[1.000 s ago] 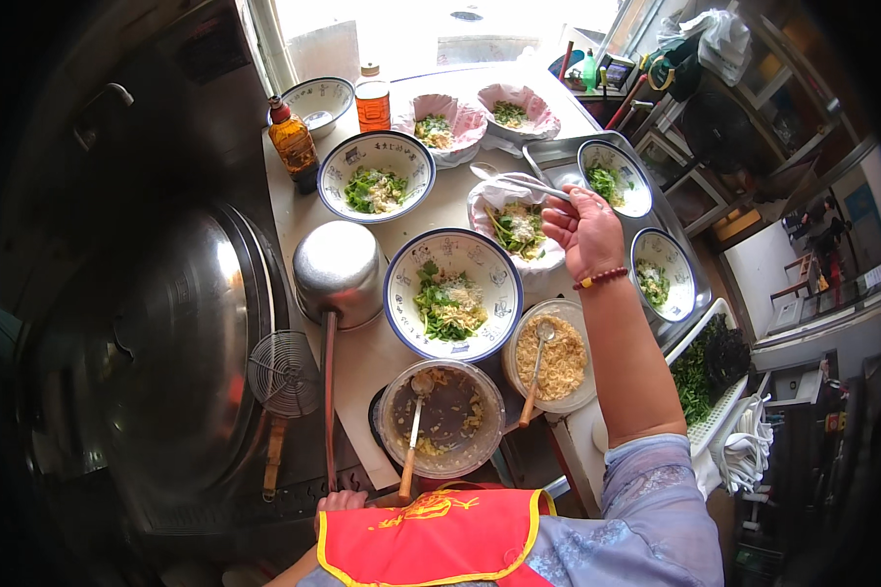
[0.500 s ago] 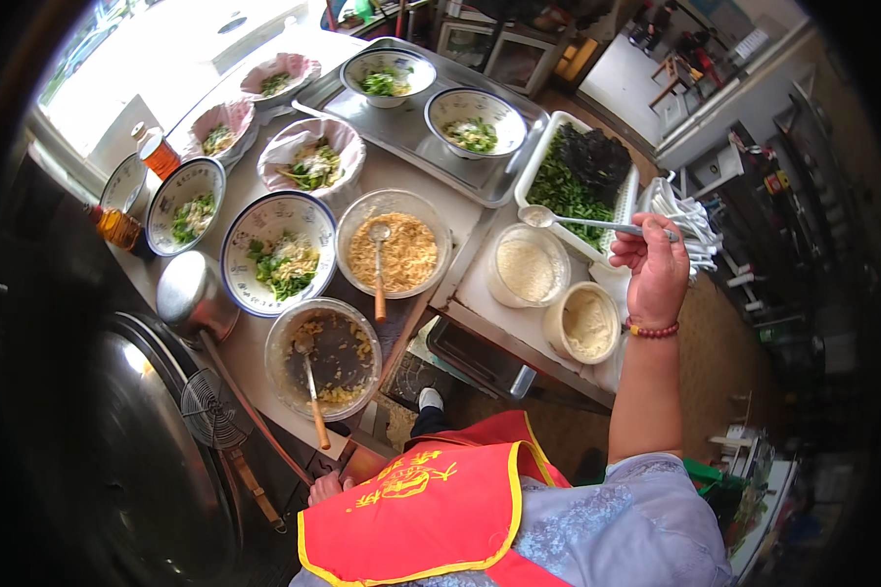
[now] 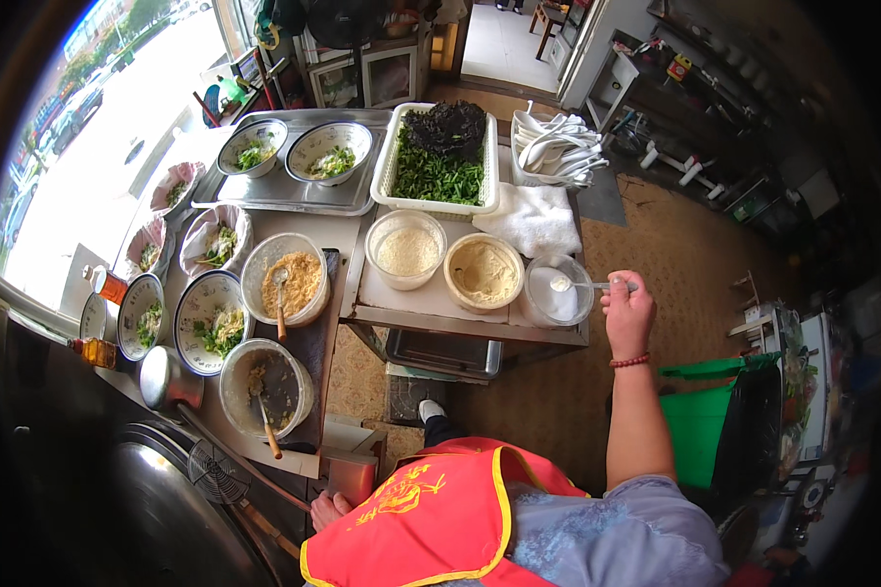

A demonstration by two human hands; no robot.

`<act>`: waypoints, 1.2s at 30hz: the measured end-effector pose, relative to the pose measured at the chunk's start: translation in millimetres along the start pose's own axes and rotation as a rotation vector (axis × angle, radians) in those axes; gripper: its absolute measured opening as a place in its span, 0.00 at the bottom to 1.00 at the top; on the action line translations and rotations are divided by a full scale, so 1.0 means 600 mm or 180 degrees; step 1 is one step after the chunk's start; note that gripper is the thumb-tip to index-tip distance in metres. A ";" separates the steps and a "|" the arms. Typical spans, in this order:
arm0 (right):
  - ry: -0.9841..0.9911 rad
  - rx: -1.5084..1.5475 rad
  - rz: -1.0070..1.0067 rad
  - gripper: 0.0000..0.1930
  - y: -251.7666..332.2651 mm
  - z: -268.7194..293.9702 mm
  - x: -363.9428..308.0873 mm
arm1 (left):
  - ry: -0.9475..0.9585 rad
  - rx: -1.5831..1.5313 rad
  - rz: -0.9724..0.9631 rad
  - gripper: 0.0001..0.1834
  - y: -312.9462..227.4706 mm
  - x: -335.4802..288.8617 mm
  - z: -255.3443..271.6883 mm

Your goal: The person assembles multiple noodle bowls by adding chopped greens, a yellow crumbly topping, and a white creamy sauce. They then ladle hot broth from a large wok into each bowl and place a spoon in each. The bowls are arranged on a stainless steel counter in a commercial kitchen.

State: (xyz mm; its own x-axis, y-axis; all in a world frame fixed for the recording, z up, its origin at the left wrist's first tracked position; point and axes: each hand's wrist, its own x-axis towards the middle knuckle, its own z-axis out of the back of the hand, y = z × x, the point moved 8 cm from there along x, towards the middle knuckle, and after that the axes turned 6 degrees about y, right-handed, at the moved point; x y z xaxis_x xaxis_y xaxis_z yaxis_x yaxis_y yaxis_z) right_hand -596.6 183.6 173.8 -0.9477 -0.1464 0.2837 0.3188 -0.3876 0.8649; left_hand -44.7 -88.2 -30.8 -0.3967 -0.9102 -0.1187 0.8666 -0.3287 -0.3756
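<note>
My right hand (image 3: 628,311) is closed on the end of a long-handled spoon (image 3: 589,285). The spoon's bowl, with some pale stuff in it, is in or just over a clear tub (image 3: 529,305) of white granules. Left of that tub stand a tub of beige paste (image 3: 484,273) and a tub of pale crumbs (image 3: 408,251). My left hand (image 3: 330,510) is low beside the red apron (image 3: 411,504), at the end of a long ladle handle (image 3: 250,462). The apron hides part of it, and whether its fingers grip the handle cannot be told.
Several bowls of chopped greens, including a patterned bowl (image 3: 212,323), fill the left counter. A tub of brown crumbs (image 3: 294,279) and a nearly used-up tub (image 3: 266,388) hold spoons. Beyond are a white basket of greens (image 3: 431,186), white spoons (image 3: 558,147) and a towel (image 3: 529,220).
The view has turned to the right. My right hand has brought the spoon from above the basket side down to the tub of white granules. My left hand stays by the ladle handle.
</note>
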 end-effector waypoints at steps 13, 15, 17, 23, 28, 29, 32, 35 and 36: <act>-0.0311 0.2047 -0.1289 0.09 -0.087 0.011 -0.008 | -0.0469 -0.0024 -0.0012 0.13 -0.041 -0.016 0.040; -0.0070 0.2162 -0.1239 0.11 -0.063 0.001 0.003 | -0.0548 -0.0082 -0.0056 0.12 -0.055 -0.005 0.040; 0.0317 0.2185 -0.1177 0.12 -0.008 -0.069 0.002 | -0.0481 -0.0109 -0.0055 0.13 -0.055 -0.005 0.056; 0.1936 0.2856 -0.1255 0.12 0.188 -0.377 -0.064 | -0.0145 -0.0075 0.0167 0.14 -0.043 -0.004 0.057; 0.2812 0.2899 -0.0845 0.11 0.335 -0.597 -0.162 | 0.0134 -0.0072 0.0390 0.15 -0.045 0.002 0.061; 0.3135 0.2619 -0.0484 0.11 0.357 -0.635 -0.184 | 0.0040 -0.0127 0.0353 0.15 -0.048 0.003 0.062; 0.2369 0.1546 0.2431 0.07 0.403 -0.651 -0.212 | -0.0072 -0.0315 0.0301 0.15 -0.047 0.006 0.048; 0.2646 0.2144 0.0976 0.06 0.361 -0.603 -0.148 | -0.0142 -0.0248 0.0387 0.16 -0.039 -0.006 0.053; 0.2274 0.2066 0.0900 0.06 0.339 -0.557 -0.105 | -0.0134 -0.0289 0.0400 0.14 -0.042 -0.006 0.059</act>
State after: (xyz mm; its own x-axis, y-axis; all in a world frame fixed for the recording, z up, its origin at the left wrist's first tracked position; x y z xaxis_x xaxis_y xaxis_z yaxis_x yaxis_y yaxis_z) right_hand -466.3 -190.3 193.3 -0.5387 -0.7506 0.3828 0.2580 0.2856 0.9230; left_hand -54.5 -85.2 11.6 -0.2720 -0.9532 -0.1320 0.8768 -0.1890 -0.4421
